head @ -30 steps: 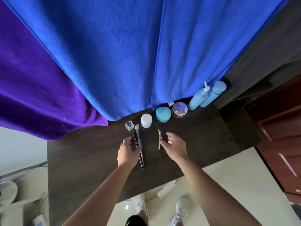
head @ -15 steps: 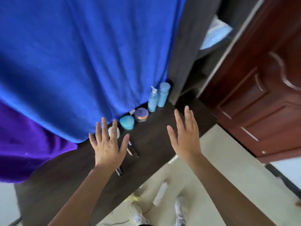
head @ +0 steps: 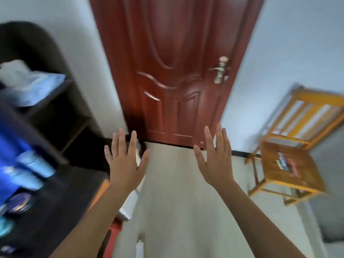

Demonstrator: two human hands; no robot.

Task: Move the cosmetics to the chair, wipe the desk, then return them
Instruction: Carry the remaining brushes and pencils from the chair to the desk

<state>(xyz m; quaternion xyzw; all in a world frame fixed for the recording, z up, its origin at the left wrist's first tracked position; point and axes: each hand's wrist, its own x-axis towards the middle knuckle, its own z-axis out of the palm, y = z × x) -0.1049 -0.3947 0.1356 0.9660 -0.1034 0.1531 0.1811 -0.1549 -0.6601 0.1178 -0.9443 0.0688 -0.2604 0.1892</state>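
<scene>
My left hand [head: 126, 161] and my right hand [head: 216, 159] are both raised with fingers spread and hold nothing, above the floor in front of a door. The dark desk [head: 55, 207] is at the lower left, blurred. On it stand two light blue bottles [head: 35, 168], a purple-lidded jar [head: 18, 202] and a teal jar [head: 5, 227] at the frame's edge. A wooden chair [head: 284, 164] stands at the right by the wall, with a few small blurred items [head: 285, 162] on its seat.
A red-brown door [head: 176, 71] with a metal handle [head: 220, 69] faces me. A dark shelf unit [head: 61, 112] with a pale blue bundle [head: 31, 86] stands left of the door. Blue cloth [head: 11, 149] hangs at the far left. A white power strip [head: 139, 246] lies on the pale floor.
The view has swung right from the desk toward the door and chair. Both hands left the brushes on the desk and lifted, fingers spread.
</scene>
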